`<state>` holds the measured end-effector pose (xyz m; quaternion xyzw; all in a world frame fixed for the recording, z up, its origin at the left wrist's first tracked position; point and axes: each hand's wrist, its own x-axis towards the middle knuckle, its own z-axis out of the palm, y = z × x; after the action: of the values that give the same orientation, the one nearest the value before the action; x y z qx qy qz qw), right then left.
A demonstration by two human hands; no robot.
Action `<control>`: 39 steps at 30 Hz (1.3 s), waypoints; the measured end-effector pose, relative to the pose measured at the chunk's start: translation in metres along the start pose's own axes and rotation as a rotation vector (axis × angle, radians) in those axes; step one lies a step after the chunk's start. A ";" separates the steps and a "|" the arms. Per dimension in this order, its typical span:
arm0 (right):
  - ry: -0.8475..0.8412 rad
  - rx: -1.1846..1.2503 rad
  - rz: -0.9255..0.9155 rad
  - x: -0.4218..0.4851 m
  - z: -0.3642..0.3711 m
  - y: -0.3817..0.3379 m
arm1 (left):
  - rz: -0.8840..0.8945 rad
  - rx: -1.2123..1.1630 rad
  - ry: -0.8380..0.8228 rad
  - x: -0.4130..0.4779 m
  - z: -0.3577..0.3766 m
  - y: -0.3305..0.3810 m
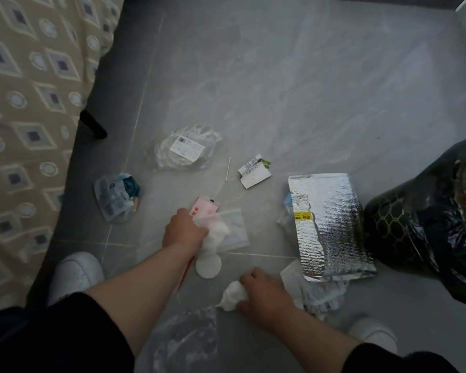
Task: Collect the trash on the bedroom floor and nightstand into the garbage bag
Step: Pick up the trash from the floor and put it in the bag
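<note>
Trash lies scattered on the grey tiled floor. My left hand [184, 230] grips a bundle of trash: a white crumpled tissue [215, 236], a clear plastic sleeve [236, 229] and a red-and-white packet [203, 210]. A round white cotton pad [208, 265] hangs below that bundle. My right hand [264, 294] grips a second crumpled white tissue [233, 295] low over the floor. The black garbage bag [425, 224] stands open at the right edge. A silver foil pouch [330, 227] lies beside it.
A clear bag with a white label [186, 149], a blue-white wrapper [116, 195], a cotton swab [228, 168], a torn paper label [254, 171] and crumpled paper [318, 297] lie on the floor. The patterned bedspread [30, 109] and a black bed leg [93, 126] border the left.
</note>
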<state>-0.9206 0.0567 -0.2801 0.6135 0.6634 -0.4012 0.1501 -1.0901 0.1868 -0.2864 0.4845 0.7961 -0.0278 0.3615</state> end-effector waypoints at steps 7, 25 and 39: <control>0.196 0.406 0.078 0.011 -0.012 0.000 | 0.179 -0.176 -0.021 0.000 -0.018 -0.007; 0.563 0.383 -0.103 -0.074 -0.235 -0.004 | 0.460 -0.568 0.175 -0.104 -0.133 0.091; 0.865 0.317 0.022 -0.206 -0.300 0.146 | 0.747 -0.526 0.137 -0.232 -0.096 0.220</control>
<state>-0.6544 0.1178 0.0013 0.7468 0.5892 -0.2033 -0.2319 -0.9064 0.1669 -0.0088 0.6307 0.5693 0.3392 0.4039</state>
